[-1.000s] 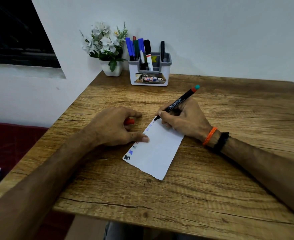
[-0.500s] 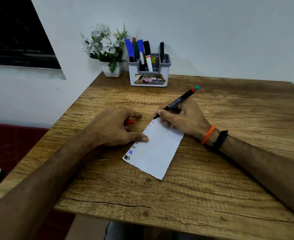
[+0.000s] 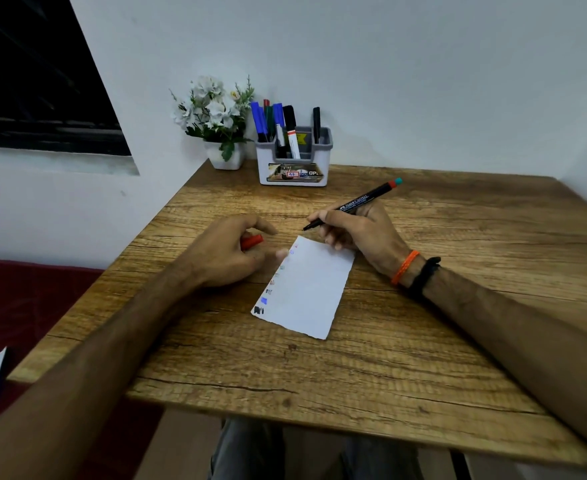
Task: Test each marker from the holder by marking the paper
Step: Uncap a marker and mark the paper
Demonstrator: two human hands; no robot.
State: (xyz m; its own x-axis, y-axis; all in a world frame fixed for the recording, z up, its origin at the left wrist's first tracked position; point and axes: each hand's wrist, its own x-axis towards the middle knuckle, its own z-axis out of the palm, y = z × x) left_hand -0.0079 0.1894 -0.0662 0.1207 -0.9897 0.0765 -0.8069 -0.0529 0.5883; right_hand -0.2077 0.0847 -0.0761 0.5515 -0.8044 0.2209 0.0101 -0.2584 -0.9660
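R hand (image 3: 361,233) pinches a black marker (image 3: 352,204) w/ red-and-teal end, tip pointing down-left, just off the far corner of the paper (image 3: 311,289) and apparently not touching it. L hand (image 3: 229,256) has fingers curled round a red cap (image 3: 251,241), thumb tip at the paper's left edge near the top. Paper lies flat on the desk (image 3: 423,358) btwn the two hands, tilted, w/ a column of small colour marks down its left edge: black nearest the person, then blue, then fainter ones further up, too small to tell apart. Holder (image 3: 293,168), grey-white w/ a label on front, sits at the desk's far edge, well beyond both hands, roughly btwn them. It carries several upright markers (image 3: 278,123): blue ones, a green, a black-capped white one, and a thin black one alone in the right compartment. Left of the holder, beyond the L hand, a white pot of white flowers (image 3: 215,112). R wrist wears an orange band (image 3: 404,267) and a black band (image 3: 423,275).
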